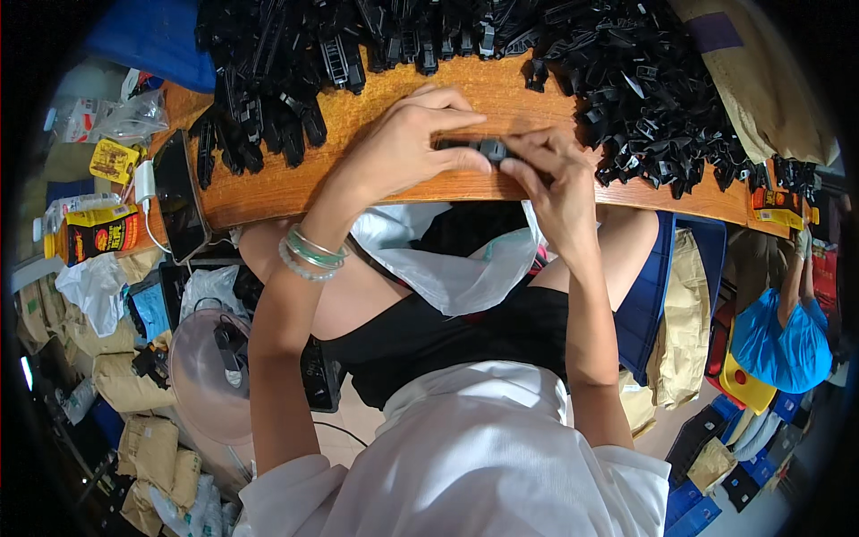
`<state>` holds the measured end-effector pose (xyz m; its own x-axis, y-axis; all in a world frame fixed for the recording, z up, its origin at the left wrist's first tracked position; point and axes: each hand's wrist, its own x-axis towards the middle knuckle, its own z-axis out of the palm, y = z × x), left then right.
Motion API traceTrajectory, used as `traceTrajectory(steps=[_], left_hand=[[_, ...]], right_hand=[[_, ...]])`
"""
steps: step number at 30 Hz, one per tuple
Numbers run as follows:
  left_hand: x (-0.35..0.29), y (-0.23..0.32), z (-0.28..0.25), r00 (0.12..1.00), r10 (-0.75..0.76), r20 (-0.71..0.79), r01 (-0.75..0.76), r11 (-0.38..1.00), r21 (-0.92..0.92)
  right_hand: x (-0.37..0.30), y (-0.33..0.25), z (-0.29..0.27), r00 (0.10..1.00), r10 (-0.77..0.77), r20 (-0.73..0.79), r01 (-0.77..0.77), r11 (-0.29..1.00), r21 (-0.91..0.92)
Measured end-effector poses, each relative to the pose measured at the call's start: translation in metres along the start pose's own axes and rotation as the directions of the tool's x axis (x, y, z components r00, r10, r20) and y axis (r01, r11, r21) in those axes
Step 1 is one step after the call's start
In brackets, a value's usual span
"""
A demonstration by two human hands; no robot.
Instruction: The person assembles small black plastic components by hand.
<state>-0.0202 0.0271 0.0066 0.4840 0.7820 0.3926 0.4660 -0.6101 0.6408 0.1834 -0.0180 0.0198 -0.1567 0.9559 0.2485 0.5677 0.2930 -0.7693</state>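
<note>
Over the front edge of the wooden table (376, 125), my two hands meet on a small black plastic part (488, 149). My left hand (416, 139) grips its left end between thumb and fingers, and bracelets circle that wrist. At the part's right end, my right hand (559, 170) pinches with thumb and fingertips, slightly blurred. What exactly the part is cannot be made out. Long black plastic pieces (340, 63) lie heaped beyond my left hand. A second heap of smaller black plastic pieces (644, 107) spreads beyond my right hand.
A phone or tablet (179, 197) with a white cable stands at the table's left edge. A white plastic bag (456, 277) hangs open between my knees, below the table edge. Brown paper sacks (152, 456) crowd the floor at left. Another person's arm (792, 277) shows far right.
</note>
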Motion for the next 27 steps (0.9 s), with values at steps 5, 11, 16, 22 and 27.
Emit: traceTrajectory(steps=[5,11,16,22,27], left_hand=[[0.018,-0.008,-0.007,0.993,-0.112,-0.034,0.111,0.994,-0.025],[0.085,-0.006,0.034,0.975,0.106,-0.195,-0.003,0.886,0.464],[0.097,0.005,0.045,0.982,0.073,-0.173,0.054,0.774,0.631],[0.068,0.0,0.04,0.974,0.059,-0.22,0.054,0.877,0.477],[0.094,-0.002,0.044,0.978,-0.036,-0.208,0.135,0.863,0.486]], right_hand=[[0.007,0.009,-0.016,0.983,-0.171,0.07,0.172,0.985,-0.011],[0.072,0.023,0.017,0.913,-0.268,-0.309,-0.002,0.753,-0.658],[0.053,0.024,0.025,0.926,-0.254,-0.279,0.017,0.766,-0.643],[0.021,0.009,0.034,0.943,-0.13,-0.308,0.059,0.971,-0.231],[0.012,0.012,0.034,0.928,-0.111,-0.355,0.107,0.994,-0.031]])
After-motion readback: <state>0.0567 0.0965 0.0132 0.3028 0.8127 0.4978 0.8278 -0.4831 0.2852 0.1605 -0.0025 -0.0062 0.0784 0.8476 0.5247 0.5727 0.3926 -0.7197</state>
